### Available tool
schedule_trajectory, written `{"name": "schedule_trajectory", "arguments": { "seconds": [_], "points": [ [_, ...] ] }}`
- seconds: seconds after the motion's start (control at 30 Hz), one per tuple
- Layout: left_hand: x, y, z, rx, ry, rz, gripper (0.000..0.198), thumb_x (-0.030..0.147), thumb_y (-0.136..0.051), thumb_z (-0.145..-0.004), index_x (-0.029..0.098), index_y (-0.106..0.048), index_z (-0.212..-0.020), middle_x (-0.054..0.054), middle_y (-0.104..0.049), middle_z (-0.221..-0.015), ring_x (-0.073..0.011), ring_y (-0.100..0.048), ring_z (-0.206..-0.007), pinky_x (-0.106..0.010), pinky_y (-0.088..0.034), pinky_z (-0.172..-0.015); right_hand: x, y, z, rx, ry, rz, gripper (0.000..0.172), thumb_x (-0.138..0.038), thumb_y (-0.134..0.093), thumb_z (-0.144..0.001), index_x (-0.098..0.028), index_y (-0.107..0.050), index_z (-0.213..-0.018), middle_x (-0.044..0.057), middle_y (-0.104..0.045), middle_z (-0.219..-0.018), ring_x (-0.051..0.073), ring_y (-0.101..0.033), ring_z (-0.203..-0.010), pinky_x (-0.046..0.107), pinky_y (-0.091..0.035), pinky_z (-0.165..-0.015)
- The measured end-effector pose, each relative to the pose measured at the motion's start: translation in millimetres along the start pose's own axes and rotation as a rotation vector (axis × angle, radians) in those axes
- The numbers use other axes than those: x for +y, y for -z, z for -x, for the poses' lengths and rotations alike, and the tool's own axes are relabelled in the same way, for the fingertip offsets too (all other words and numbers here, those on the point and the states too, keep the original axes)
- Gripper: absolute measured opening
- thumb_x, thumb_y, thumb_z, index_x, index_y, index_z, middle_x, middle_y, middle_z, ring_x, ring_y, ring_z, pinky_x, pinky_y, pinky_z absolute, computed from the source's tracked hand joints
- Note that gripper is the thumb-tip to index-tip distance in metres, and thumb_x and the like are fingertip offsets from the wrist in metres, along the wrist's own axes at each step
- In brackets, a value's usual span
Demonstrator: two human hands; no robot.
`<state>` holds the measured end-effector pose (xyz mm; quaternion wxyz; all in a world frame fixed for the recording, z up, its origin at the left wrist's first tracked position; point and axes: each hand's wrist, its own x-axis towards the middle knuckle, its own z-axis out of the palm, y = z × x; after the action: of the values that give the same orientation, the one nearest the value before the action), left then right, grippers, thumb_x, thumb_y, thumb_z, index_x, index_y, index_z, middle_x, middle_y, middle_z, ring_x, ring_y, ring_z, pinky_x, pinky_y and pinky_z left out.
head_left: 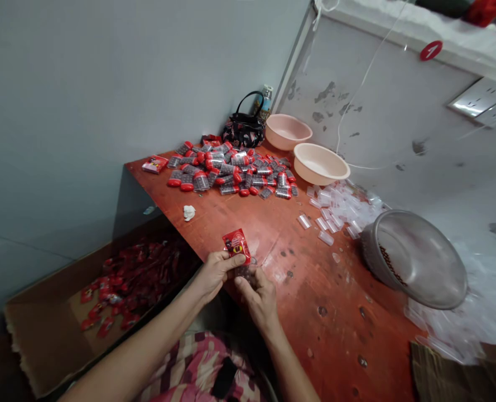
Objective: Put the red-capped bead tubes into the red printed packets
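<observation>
My left hand (215, 274) pinches a small red printed packet (237, 244) between thumb and fingers, above the front edge of the table. Close beside it, my right hand (261, 296) has its thumb and fingers closed on a small clear container with dark contents (243, 272), mostly hidden by the fingers. The packet's lower end meets or overlaps the container; which of the two, I cannot tell. Farther back lies a pile of clear containers with red caps (231, 167), filled with dark little balls.
Empty clear tubes (331, 215) lie to the right, beside a tilted grey basin (423, 257) holding small brown balls. Two plastic basins (321, 164) and a black handbag (243, 131) stand behind. A cardboard box (51, 335) of red packets sits low at left. Crumpled tissue (188, 212) lies near the edge.
</observation>
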<state>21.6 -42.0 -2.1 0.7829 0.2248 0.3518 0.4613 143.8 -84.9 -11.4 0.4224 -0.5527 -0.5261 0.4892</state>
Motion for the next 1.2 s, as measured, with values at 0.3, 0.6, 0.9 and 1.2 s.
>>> {"name": "schedule_trajectory", "arguments": {
  "seconds": [0.3,0.6,0.9,1.2],
  "points": [
    [5.7,4.6,1.1,-0.038,0.02,-0.097,0.017,0.02,-0.068,-0.063,0.008,-0.069,-0.075,-0.01,-0.069,-0.07,-0.0168,-0.062,-0.063,-0.027,-0.047,-0.067,-0.2,7.4,-7.7,-0.085,-0.008,0.039,0.014,-0.029,-0.057,-0.074,-0.016,-0.052,-0.071,-0.006,-0.046,-0.052,0.007,-0.039,-0.045,0.018,-0.03,-0.043],
    [9.5,15.7,3.0,-0.186,-0.009,-0.179,0.022,0.017,-0.067,-0.062,0.012,-0.07,-0.084,-0.01,-0.069,-0.082,-0.0214,-0.062,-0.076,-0.031,-0.045,-0.074,1.6,8.2,-6.2,-0.205,-0.013,-0.03,0.019,-0.029,-0.058,-0.073,-0.016,-0.05,-0.062,-0.005,-0.04,-0.05,0.007,-0.034,-0.044,0.019,-0.026,-0.043],
    [0.6,7.1,2.4,-0.039,-0.019,-0.064,0.018,0.021,-0.064,-0.067,0.011,-0.069,-0.082,-0.009,-0.069,-0.08,-0.0175,-0.062,-0.072,-0.027,-0.045,-0.07,-6.3,0.3,-7.9,-0.061,0.049,0.208,0.02,-0.027,-0.055,-0.072,-0.017,-0.046,-0.058,-0.006,-0.035,-0.052,0.008,-0.031,-0.049,0.02,-0.025,-0.046],
    [10.1,18.1,11.9,-0.293,0.121,-0.023,0.039,0.019,-0.069,-0.058,0.012,-0.065,-0.096,-0.013,-0.068,-0.089,-0.0276,-0.061,-0.084,-0.037,-0.043,-0.077,-10.5,-0.3,-3.4,-0.392,-0.108,-0.173,0.024,-0.033,-0.057,-0.07,-0.015,-0.051,-0.054,-0.005,-0.044,-0.045,0.006,-0.033,-0.036,0.019,-0.023,-0.038]
  ]
}}
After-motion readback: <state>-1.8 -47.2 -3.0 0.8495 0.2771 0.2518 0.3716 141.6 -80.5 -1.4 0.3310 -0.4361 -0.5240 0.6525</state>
